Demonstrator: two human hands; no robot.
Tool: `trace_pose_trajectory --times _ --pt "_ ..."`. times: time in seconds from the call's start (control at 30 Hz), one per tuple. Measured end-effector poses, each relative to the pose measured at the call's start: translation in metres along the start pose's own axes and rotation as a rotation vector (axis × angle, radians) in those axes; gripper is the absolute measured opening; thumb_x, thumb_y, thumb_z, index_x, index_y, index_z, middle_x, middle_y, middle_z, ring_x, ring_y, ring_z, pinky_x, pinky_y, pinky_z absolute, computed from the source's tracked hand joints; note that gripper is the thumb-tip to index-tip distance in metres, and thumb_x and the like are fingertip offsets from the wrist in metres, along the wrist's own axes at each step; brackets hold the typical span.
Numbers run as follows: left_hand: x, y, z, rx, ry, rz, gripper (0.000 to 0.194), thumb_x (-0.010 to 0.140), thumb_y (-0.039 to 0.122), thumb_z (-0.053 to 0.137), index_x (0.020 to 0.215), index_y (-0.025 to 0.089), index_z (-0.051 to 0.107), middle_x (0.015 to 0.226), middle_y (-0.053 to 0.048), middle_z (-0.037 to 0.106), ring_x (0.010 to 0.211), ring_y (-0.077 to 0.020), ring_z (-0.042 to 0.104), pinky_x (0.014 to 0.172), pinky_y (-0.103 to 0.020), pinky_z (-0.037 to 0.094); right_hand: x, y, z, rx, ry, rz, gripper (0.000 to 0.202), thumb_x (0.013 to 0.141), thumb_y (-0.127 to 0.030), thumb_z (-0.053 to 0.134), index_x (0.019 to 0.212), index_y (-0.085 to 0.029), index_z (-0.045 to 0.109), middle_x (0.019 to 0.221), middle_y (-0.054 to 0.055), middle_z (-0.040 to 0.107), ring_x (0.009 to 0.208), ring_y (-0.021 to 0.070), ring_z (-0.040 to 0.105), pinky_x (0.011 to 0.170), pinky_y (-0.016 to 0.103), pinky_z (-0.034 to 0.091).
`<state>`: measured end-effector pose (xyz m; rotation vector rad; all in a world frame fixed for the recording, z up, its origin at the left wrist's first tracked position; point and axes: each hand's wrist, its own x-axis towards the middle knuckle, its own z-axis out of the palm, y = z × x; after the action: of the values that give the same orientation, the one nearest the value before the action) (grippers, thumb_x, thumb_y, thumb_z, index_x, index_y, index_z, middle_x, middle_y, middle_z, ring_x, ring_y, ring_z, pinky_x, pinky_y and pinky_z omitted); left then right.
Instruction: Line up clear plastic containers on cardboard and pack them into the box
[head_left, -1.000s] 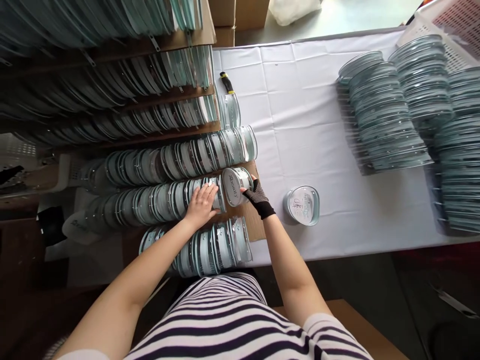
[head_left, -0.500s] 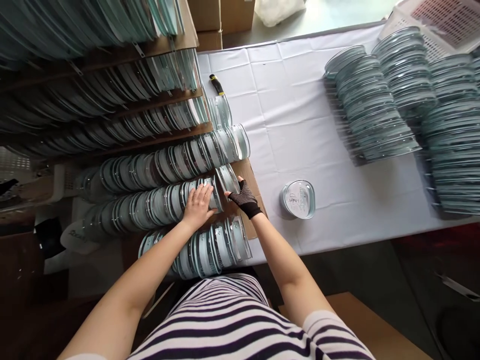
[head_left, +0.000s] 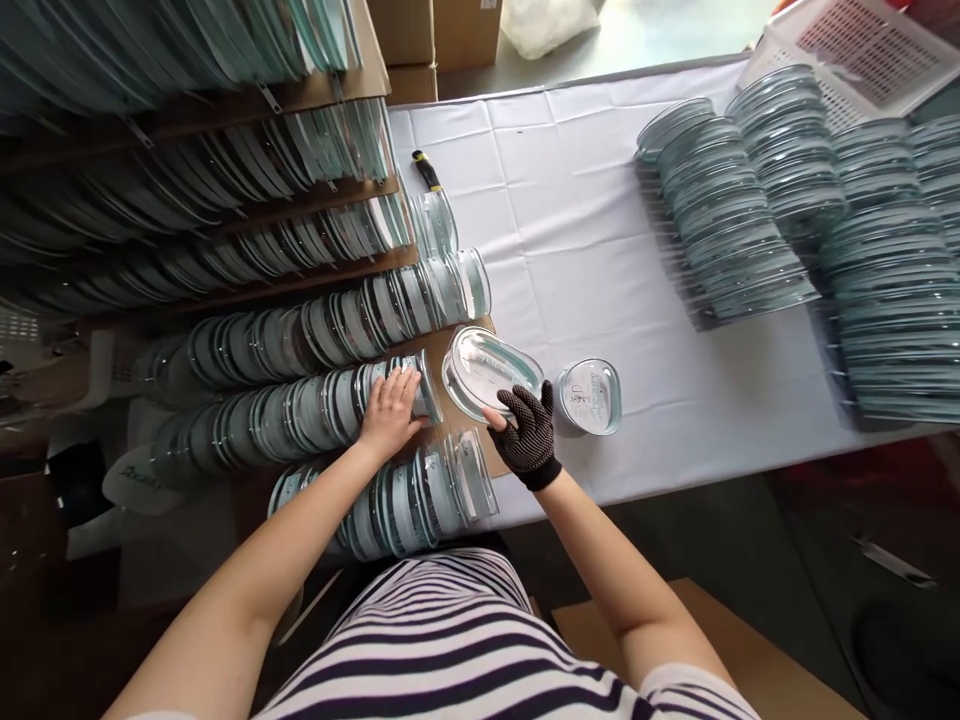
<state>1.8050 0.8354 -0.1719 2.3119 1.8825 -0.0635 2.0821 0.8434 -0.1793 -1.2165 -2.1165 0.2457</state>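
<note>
My right hand (head_left: 525, 432), in a black dotted fingerless glove, holds an oval clear glass dish (head_left: 487, 362) by its near edge. The dish is tipped so that its broad face, with a printed paper in it, shows. My bare left hand (head_left: 391, 405) lies with fingers stretched over the end of the middle row of glass dishes (head_left: 300, 412), which stand on edge. Just right of my right hand, another glass dish (head_left: 590, 397) with a printed label lies on the white cloth (head_left: 555, 270).
More dish rows stand in front (head_left: 397, 505) and behind (head_left: 337, 318). Shelves at left (head_left: 315, 88) carry further rows. Tall glass stacks (head_left: 720, 210) and a white plastic basket (head_left: 862, 60) occupy the right. A black-yellow tool (head_left: 426, 170) lies near the shelf.
My right hand has drawn the oval dish away from the end of the row, moving right and turning its face upward. My left hand has stayed on the row.
</note>
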Motion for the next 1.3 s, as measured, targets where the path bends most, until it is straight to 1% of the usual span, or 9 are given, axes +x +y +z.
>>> trace_pose_trajectory --times 0.13,0.23,0.4,0.5,0.7,0.87,1.07,1.2,1.3 --pt "-0.001 0.000 0.000 -0.012 0.003 -0.008 0.079 0.088 0.041 0.066 0.155 0.009 0.037 0.161 -0.018 0.035 0.152 -0.0326 0.025 0.126 -0.049 0.012 -0.035 -0.013 -0.031 0.030 0.134 0.144 0.046 0.087 -0.027 0.064 0.132 -0.033 0.056 0.129 0.008 0.057 0.127 0.0281 0.051 0.117 0.064 0.031" --pt "-0.001 -0.001 0.001 -0.033 0.001 -0.006 0.082 0.088 0.041 0.065 0.156 0.009 0.033 0.162 -0.019 0.031 0.154 -0.0332 0.022 0.126 -0.049 0.011 -0.062 -0.027 -0.032 0.087 0.206 0.500 0.061 0.085 -0.034 0.064 0.142 -0.024 0.045 0.131 0.014 0.054 0.124 0.0296 0.054 0.108 0.057 0.045" --pt "-0.001 -0.002 0.002 -0.040 0.004 -0.012 0.086 0.088 0.044 0.065 0.158 0.008 0.029 0.163 -0.021 0.028 0.154 -0.0337 0.019 0.126 -0.051 0.010 -0.093 -0.043 -0.018 0.422 0.300 1.100 0.069 0.086 -0.046 0.061 0.146 -0.021 0.038 0.144 0.015 0.048 0.133 0.0266 0.048 0.111 0.047 0.044" --pt "0.000 0.000 0.002 -0.030 -0.002 -0.013 0.084 0.088 0.045 0.065 0.156 0.007 0.032 0.162 -0.021 0.029 0.154 -0.0337 0.020 0.126 -0.050 0.010 -0.107 -0.049 -0.012 0.331 0.288 1.047 0.075 0.084 -0.046 0.064 0.148 -0.020 0.036 0.145 0.016 0.046 0.134 0.0291 0.048 0.113 0.051 0.041" --pt "-0.004 -0.006 -0.009 -0.066 0.027 -0.014 0.089 0.089 0.048 0.064 0.158 0.007 0.026 0.164 -0.022 0.026 0.155 -0.0332 0.017 0.126 -0.051 0.012 -0.128 -0.054 -0.018 0.136 -0.012 0.587 0.068 0.089 -0.050 0.060 0.149 -0.024 0.038 0.132 0.016 0.056 0.124 0.0368 0.054 0.107 0.058 0.046" --pt "-0.017 -0.030 -0.022 -0.039 0.080 -0.142 0.093 0.088 0.054 0.062 0.160 0.011 0.021 0.164 -0.021 0.025 0.155 -0.0364 0.013 0.124 -0.058 0.010 -0.047 -0.030 -0.012 0.205 0.027 0.590 0.069 0.092 -0.054 0.053 0.148 -0.016 0.040 0.139 0.020 0.053 0.133 0.0350 0.050 0.112 0.058 0.041" --pt "-0.020 -0.038 -0.017 0.040 -0.056 -0.168 0.086 0.088 0.054 0.062 0.157 0.013 0.033 0.162 -0.017 0.033 0.151 -0.0349 0.027 0.125 -0.055 0.013 0.101 -0.024 0.063 0.629 -0.634 0.528 0.092 0.068 -0.046 0.083 0.148 -0.017 0.046 0.145 0.016 0.053 0.136 0.0326 0.049 0.115 0.047 0.041" --pt "-0.017 -0.037 -0.017 0.025 -0.068 -0.161 0.079 0.089 0.050 0.063 0.155 0.015 0.037 0.161 -0.014 0.037 0.151 -0.0337 0.029 0.125 -0.055 0.013 0.131 0.000 0.081 1.002 -1.042 0.537 0.070 0.076 -0.042 0.077 0.140 -0.027 0.055 0.129 0.006 0.067 0.104 0.0223 0.067 0.086 0.036 0.059" --pt "-0.015 -0.036 -0.019 -0.001 -0.072 -0.157 0.077 0.089 0.047 0.064 0.154 0.016 0.039 0.159 -0.014 0.039 0.150 -0.0345 0.030 0.124 -0.056 0.014 0.131 0.016 0.080 0.924 -1.039 0.762 0.059 0.079 -0.037 0.072 0.135 -0.024 0.059 0.120 0.008 0.071 0.096 0.0208 0.067 0.072 0.031 0.060"
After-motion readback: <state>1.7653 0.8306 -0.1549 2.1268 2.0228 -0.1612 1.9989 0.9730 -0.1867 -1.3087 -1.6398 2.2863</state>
